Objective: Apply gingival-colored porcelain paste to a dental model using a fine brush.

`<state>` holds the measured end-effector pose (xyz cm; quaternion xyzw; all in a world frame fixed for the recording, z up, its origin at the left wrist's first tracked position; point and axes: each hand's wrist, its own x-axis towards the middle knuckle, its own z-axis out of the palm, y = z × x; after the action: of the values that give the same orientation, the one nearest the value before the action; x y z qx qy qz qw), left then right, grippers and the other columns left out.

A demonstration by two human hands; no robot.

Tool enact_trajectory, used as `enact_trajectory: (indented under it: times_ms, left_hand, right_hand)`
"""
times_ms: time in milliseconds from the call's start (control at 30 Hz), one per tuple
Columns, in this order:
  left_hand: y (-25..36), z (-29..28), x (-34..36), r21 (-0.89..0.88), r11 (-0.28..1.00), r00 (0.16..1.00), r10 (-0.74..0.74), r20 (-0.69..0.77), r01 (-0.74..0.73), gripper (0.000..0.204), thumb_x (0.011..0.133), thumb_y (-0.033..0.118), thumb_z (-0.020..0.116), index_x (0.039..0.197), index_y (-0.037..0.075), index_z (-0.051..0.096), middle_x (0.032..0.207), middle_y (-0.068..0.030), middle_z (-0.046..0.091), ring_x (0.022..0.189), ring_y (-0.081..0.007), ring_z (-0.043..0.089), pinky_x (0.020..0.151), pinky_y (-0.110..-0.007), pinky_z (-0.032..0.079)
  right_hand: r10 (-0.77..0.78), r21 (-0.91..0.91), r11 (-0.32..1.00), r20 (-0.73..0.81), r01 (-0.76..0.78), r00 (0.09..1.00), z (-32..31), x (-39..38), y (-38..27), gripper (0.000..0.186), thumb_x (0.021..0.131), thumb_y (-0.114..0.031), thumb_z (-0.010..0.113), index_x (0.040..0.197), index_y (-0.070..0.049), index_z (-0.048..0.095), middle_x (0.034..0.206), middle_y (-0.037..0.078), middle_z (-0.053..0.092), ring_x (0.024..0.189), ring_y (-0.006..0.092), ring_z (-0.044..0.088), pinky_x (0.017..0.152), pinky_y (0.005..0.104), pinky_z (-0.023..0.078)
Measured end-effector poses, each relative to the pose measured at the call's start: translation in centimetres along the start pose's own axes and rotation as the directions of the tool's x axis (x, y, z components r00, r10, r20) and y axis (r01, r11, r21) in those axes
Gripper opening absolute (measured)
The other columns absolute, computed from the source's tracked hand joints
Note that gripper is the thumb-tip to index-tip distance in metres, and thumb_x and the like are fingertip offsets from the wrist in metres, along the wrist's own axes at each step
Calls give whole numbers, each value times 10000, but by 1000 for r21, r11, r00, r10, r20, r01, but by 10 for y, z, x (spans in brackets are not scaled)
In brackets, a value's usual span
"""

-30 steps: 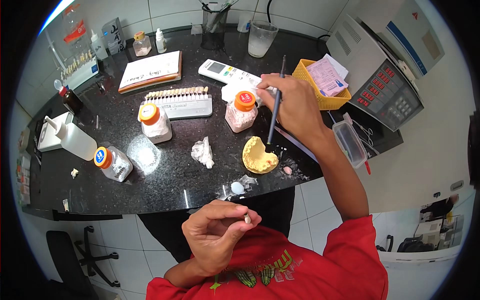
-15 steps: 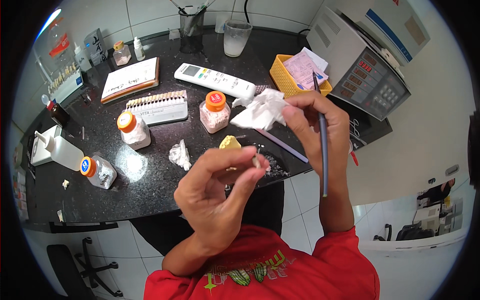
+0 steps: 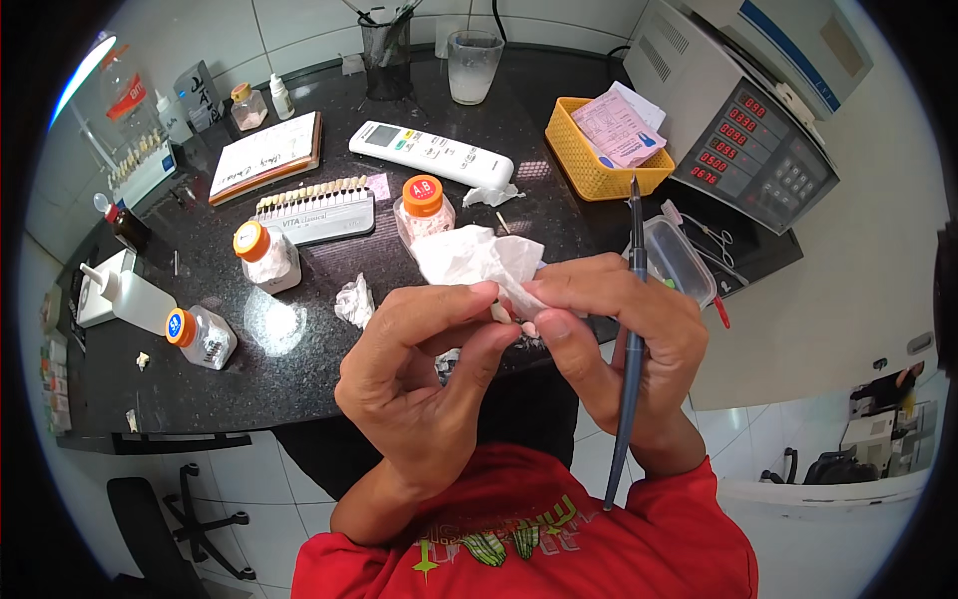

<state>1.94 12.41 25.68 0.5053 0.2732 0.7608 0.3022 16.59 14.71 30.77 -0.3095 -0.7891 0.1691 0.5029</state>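
Note:
My left hand point(image 3: 419, 384) pinches a small pale, tooth-like piece point(image 3: 499, 311) between thumb and forefinger. Beside it, my right hand point(image 3: 634, 354) holds a crumpled white tissue point(image 3: 459, 258) at the piece, and a slim blue-grey pen-like instrument point(image 3: 622, 439) runs upright through its fingers. The two hands meet over the front of the black worktop point(image 3: 170, 399). Just behind the tissue stands an orange-lidded jar point(image 3: 422, 200) of pinkish powder. The yellow dental cast seen earlier is hidden behind my hands and the tissue.
A shade guide point(image 3: 314, 218), white remote point(image 3: 429, 158), notebook point(image 3: 264, 160) and several jars and bottles lie left and behind. To the right are a yellow basket point(image 3: 604, 170), plastic box point(image 3: 679, 255), scissors point(image 3: 714, 240) and grey machine point(image 3: 758, 150). A person point(image 3: 883, 389) shows at far right.
My right hand has lifted the tissue from beside the jar and brought it down to my left hand. My left hand has risen with the small piece.

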Motion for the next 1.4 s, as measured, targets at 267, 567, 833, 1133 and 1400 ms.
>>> enact_trajectory:
  times_ms: [267, 567, 833, 1133, 1400]
  left_hand:
    - [0, 0, -1, 37, 998, 999, 52, -4, -52, 299, 739, -134, 731, 1018, -73, 641, 975, -168, 647, 881, -202, 670, 739, -265, 586]
    - [1, 1, -1, 83, 994, 997, 76, -1, -75, 316, 729, -134, 741, 1023, -69, 644, 964, -166, 649, 867, -195, 670, 717, -257, 588]
    - [4, 2, -2, 221, 969, 993, 118, -18, -111, 297, 681, -101, 791, 956, -61, 685, 911, -150, 658, 795, -169, 667, 670, -239, 563]
    - [2, -2, -2, 180, 979, 995, 99, -29, -93, 293, 708, -113, 766, 979, -68, 665, 931, -153, 643, 819, -185, 676, 698, -245, 570]
    - [4, -18, -10, -71, 989, 988, -134, -72, 129, 201, 853, -90, 641, 1050, -92, 603, 954, -144, 614, 865, -198, 678, 777, -277, 584]
  right_hand:
    - [-55, 11, 998, 18, 55, 998, 2, -3, -2, 175, 792, -1, 704, 966, -13, 695, 909, 153, 704, 745, 222, 700, 644, 284, 542]
    - [21, 54, 998, -2, -21, 1000, 2, -9, -2, 174, 814, -2, 691, 988, -6, 693, 919, 148, 707, 720, 197, 697, 633, 278, 539]
    - [-94, 21, 995, -54, 96, 994, 3, -9, 0, 193, 796, 5, 702, 989, -9, 692, 919, 142, 706, 737, 222, 699, 638, 284, 550]
    - [-110, -40, 993, -83, 107, 990, 6, -5, 2, 171, 819, -19, 690, 987, 9, 694, 865, 128, 702, 726, 202, 695, 638, 275, 546]
    - [191, 114, 980, -313, -163, 930, -14, 58, 39, 208, 899, -157, 657, 955, 40, 695, 734, 41, 673, 658, 75, 633, 584, 193, 471]
